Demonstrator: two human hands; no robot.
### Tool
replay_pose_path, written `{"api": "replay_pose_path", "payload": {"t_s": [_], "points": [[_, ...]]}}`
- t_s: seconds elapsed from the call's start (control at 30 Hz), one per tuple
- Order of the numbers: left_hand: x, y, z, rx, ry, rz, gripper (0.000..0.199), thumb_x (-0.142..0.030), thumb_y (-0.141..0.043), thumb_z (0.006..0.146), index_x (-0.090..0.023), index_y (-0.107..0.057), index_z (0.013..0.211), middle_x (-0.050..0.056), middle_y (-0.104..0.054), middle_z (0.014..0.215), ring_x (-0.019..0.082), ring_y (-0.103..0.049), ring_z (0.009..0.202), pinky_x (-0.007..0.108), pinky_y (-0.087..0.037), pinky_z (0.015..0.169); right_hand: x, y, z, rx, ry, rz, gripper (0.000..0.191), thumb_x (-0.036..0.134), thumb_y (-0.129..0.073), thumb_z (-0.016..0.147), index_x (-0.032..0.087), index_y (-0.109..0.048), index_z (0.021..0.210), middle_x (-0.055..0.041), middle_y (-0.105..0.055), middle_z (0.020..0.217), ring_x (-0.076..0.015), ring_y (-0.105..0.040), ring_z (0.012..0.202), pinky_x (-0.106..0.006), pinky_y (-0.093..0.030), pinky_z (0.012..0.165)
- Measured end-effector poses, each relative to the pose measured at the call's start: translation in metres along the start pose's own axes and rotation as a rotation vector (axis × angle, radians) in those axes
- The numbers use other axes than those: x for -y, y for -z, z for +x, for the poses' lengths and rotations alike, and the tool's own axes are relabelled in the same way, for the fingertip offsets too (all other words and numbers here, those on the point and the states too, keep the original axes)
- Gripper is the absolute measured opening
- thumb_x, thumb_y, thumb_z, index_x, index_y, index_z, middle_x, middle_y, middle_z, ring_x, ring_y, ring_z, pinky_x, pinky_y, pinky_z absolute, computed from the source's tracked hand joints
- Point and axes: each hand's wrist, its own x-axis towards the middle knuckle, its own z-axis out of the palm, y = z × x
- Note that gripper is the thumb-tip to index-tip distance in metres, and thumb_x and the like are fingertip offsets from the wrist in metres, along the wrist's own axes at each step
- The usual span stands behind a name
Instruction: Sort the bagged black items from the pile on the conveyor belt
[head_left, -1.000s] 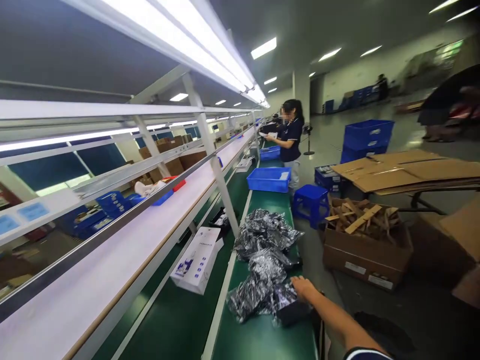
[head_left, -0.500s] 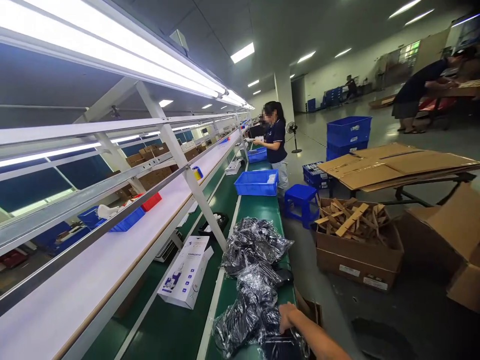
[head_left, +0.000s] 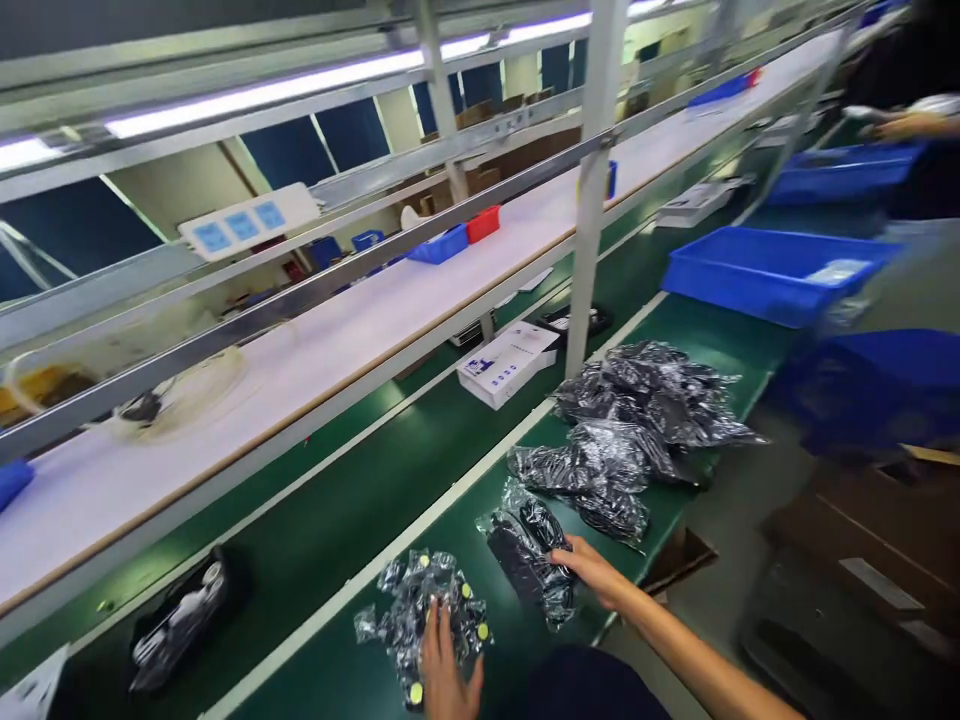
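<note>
My right hand [head_left: 581, 565] grips a clear plastic bag with a black power adapter and coiled cable [head_left: 529, 555], low over the green bench. My left hand [head_left: 448, 655] is stretched out, fingers apart, touching a pile of small clear bags [head_left: 420, 590] with dark parts and round yellow-green spots. Beyond my right hand lies a heap of similar bagged black cables [head_left: 637, 420]. What is inside the small bags is too blurred to make out.
A white printed box [head_left: 510, 362] and a black tray with white parts [head_left: 180, 620] lie on the green conveyor [head_left: 322, 580]. Blue bins [head_left: 772, 275] stand farther along the bench. A metal post [head_left: 592, 200] rises beside the heap. A co-worker's arm [head_left: 911, 125] shows at far right.
The view has swung left and down. My right hand has drawn a bagged adapter away from the heap. My left hand has come into view over the small bags.
</note>
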Motion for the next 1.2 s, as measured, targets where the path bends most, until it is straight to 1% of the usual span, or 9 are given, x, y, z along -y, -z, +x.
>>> {"api": "replay_pose_path", "payload": {"t_s": [0.13, 0.3, 0.37, 0.47, 0.57, 0.67, 0.77, 0.9, 1.2], "points": [[-0.005, 0.021, 0.015, -0.093, -0.227, 0.116, 0.081, -0.021, -0.056, 0.083, -0.013, -0.015, 0.152, 0.025, -0.037, 0.148, 0.035, -0.032, 0.139, 0.051, -0.046, 0.102, 0.04, -0.065, -0.028, 0.211, -0.181, 0.347, 0.022, 0.033, -0.068, 0.067, 0.018, -0.06, 0.081, -0.0009, -0.068, 0.074, -0.0163, -0.062, 0.071, -0.026, -0.05, 0.068], [-0.008, 0.068, 0.034, -0.172, -0.28, 0.028, 0.061, -0.009, -0.045, 0.086, -0.024, -0.038, 0.144, 0.013, -0.054, 0.138, 0.027, -0.037, 0.138, 0.049, -0.031, 0.112, 0.081, -0.106, -0.053, 0.53, -0.292, 0.248, 0.035, 0.046, -0.072, 0.074, 0.016, -0.061, 0.089, -0.0041, -0.068, 0.085, -0.0147, -0.063, 0.078, -0.026, -0.053, 0.073], [-0.009, 0.08, 0.028, -0.091, -0.133, -0.236, 0.051, -0.018, -0.05, 0.087, -0.026, -0.049, 0.137, 0.011, -0.055, 0.137, 0.029, -0.046, 0.132, 0.052, -0.028, 0.114, 0.1, -0.11, -0.06, 0.676, -0.242, 0.125, 0.045, 0.058, -0.066, 0.077, 0.017, -0.059, 0.094, -0.0038, -0.066, 0.084, -0.0143, -0.063, 0.071, -0.025, -0.053, 0.062], [-0.017, 0.082, 0.015, -0.202, 0.412, -0.851, 0.048, -0.033, -0.068, 0.078, -0.022, -0.061, 0.124, 0.012, -0.064, 0.125, 0.033, -0.058, 0.117, 0.054, -0.039, 0.108, 0.13, -0.114, -0.067, 0.851, -0.049, -0.161, 0.05, 0.065, -0.052, 0.084, 0.017, -0.058, 0.098, -0.0041, -0.065, 0.081, -0.0139, -0.06, 0.066, -0.026, -0.05, 0.058], [-0.033, 0.077, 0.008, -0.414, 0.866, -1.417, 0.051, -0.035, -0.078, 0.067, -0.022, -0.064, 0.114, 0.008, -0.07, 0.113, 0.03, -0.063, 0.109, 0.05, -0.043, 0.105, 0.147, -0.121, -0.066, 0.732, 0.224, -0.419, 0.039, 0.057, -0.052, 0.087, 0.018, -0.059, 0.091, -0.0035, -0.063, 0.083, -0.0153, -0.057, 0.077, -0.03, -0.049, 0.073], [-0.046, 0.077, 0.006, -0.444, 0.983, -1.784, 0.046, -0.035, -0.079, 0.065, -0.017, -0.068, 0.107, 0.009, -0.07, 0.11, 0.031, -0.059, 0.115, 0.048, -0.039, 0.11, 0.143, -0.128, -0.056, 0.485, 0.451, -0.565, 0.037, 0.053, -0.059, 0.084, 0.022, -0.058, 0.103, -0.0065, -0.06, 0.107, -0.0222, -0.055, 0.102, -0.038, -0.047, 0.093], [-0.054, 0.083, 0.003, -0.423, 1.001, -1.932, 0.039, -0.037, -0.077, 0.068, -0.014, -0.072, 0.099, 0.012, -0.071, 0.109, 0.032, -0.055, 0.122, 0.047, -0.036, 0.113, 0.129, -0.132, -0.043, 0.46, 0.521, -0.66, 0.061, 0.052, -0.063, 0.081, 0.026, -0.044, 0.133, -0.0089, -0.046, 0.137, -0.0268, -0.042, 0.128, -0.046, -0.036, 0.11], [-0.06, 0.091, 0.0, -0.321, 1.018, -1.956, 0.045, -0.043, -0.077, 0.065, -0.013, -0.073, 0.097, 0.015, -0.07, 0.108, 0.037, -0.052, 0.123, 0.055, -0.033, 0.113, 0.125, -0.144, -0.035, 0.602, 0.421, -0.637, 0.067, 0.054, -0.059, 0.083, 0.026, -0.036, 0.139, -0.0091, -0.046, 0.14, -0.0259, -0.044, 0.128, -0.046, -0.037, 0.11], [-0.073, 0.083, 0.001, -0.403, 0.822, -1.915, 0.054, -0.031, -0.077, 0.062, -0.018, -0.068, 0.113, 0.015, -0.069, 0.111, 0.036, -0.053, 0.122, 0.053, -0.032, 0.113, 0.132, -0.154, -0.035, 0.567, 0.45, -0.485, 0.042, 0.059, -0.061, 0.079, 0.025, -0.069, 0.102, -0.0086, -0.066, 0.111, -0.033, -0.056, 0.11, -0.048, -0.045, 0.101]]}}
